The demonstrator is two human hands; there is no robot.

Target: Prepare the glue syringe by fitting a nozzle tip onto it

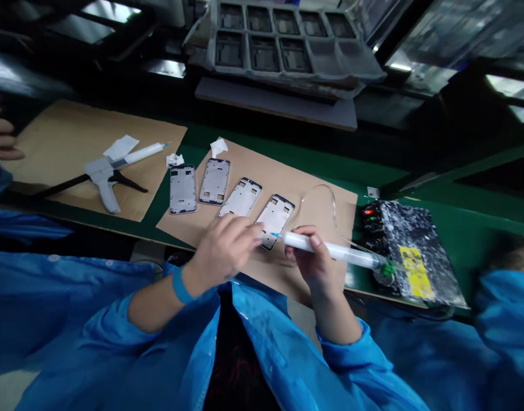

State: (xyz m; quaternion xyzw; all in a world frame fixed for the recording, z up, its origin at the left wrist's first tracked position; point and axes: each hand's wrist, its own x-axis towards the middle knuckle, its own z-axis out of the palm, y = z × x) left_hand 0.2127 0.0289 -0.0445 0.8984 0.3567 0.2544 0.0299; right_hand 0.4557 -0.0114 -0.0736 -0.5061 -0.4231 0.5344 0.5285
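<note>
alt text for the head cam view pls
A right hand holds a white plastic syringe with a blue tip at a grey metal phone frame, while the left hand reaches its edge. Three more grey metal phone frames lie on a brown cardboard sheet, near a grey dispensing gun.

co-worker's hand (pixel 0 130) cut off at left, metal frame (pixel 274 220) partly hidden

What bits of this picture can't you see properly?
In the head view:
- The lower corner of the nearest metal phone frame is hidden by the left hand.
- What fills the white syringe in the right hand is hidden by its cloudy barrel.
- A hand at the left is cut off by the picture's edge.
- The yellow label is too blurred to read.
</note>
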